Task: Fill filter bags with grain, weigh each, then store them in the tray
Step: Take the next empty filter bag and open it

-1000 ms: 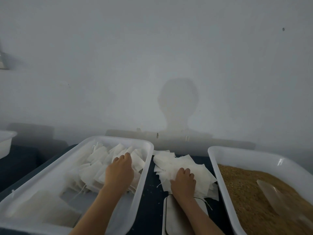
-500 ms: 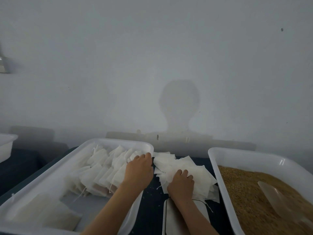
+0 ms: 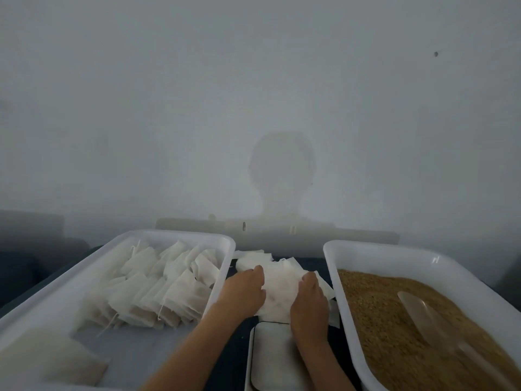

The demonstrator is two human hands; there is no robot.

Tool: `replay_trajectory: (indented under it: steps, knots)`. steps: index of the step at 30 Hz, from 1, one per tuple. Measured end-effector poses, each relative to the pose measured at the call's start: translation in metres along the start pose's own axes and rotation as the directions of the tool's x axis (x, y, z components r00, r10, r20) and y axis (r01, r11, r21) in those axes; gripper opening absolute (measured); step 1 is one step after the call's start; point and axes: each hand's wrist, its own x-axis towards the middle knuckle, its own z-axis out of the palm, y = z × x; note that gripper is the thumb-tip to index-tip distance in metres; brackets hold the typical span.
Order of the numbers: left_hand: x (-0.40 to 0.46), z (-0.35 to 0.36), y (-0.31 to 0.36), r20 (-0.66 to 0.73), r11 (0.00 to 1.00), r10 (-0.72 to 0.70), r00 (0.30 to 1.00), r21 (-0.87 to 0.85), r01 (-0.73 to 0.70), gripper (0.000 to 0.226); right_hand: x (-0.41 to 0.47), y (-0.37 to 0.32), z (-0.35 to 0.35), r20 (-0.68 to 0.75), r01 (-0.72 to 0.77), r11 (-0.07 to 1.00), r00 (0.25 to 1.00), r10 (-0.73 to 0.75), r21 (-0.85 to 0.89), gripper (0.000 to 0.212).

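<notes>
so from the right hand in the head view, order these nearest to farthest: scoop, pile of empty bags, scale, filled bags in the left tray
1. pile of empty bags, under the right hand; scale, beneath its wrist: too close to call.
2. scoop, to its right in the grain.
3. filled bags, far left.

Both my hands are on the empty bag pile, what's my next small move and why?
Probably peel one bag off the pile of empty filter bags with the right hand while the left hand steadies it: the scale is bare, and the scoop lies waiting in the grain.
</notes>
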Motion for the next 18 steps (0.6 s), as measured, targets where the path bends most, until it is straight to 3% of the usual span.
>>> replay_trajectory:
  steps: [4,6,8,10,12,13,16,18]
  knots:
    - [-0.002,0.006,0.017,-0.034,1.000,0.016,0.999,0.002,-0.016,0.019,-0.002,0.003,-0.024,-0.085,0.074,0.993,0.993,-0.082,-0.095,0.043]
    - [-0.001,0.008,0.029,-0.060,0.998,-0.015,0.998,-0.065,0.011,0.026,-0.006,-0.003,-0.035,-0.057,0.074,0.995,0.995,-0.078,-0.066,0.044]
    - [0.000,0.008,0.042,-0.073,0.982,-0.064,0.995,-0.185,0.049,0.035,-0.010,-0.016,-0.045,0.062,0.015,0.994,0.998,-0.021,0.104,0.029]
    - [0.002,0.006,0.054,-0.085,0.943,-0.088,0.993,-0.329,0.056,0.046,-0.012,-0.029,-0.057,0.118,-0.064,0.922,0.993,0.020,0.381,0.009]
    - [0.006,0.000,0.065,-0.092,0.842,-0.119,0.989,-0.537,0.051,0.052,-0.007,-0.041,-0.077,0.086,-0.128,0.780,0.992,0.095,0.612,0.017]
    - [0.008,-0.003,0.070,-0.087,0.772,-0.126,0.988,-0.634,0.043,0.049,-0.003,-0.041,-0.088,0.067,-0.137,0.768,0.990,0.123,0.626,0.022]
    - [0.012,-0.012,0.088,-0.035,0.595,-0.100,0.994,-0.803,0.032,0.032,0.013,-0.031,-0.122,0.000,-0.048,0.862,0.998,0.056,0.504,0.018]
    - [0.013,-0.014,0.102,-0.006,0.503,-0.074,0.997,-0.864,0.033,0.028,0.027,-0.013,-0.142,-0.005,-0.049,0.870,0.998,0.059,0.490,0.012]
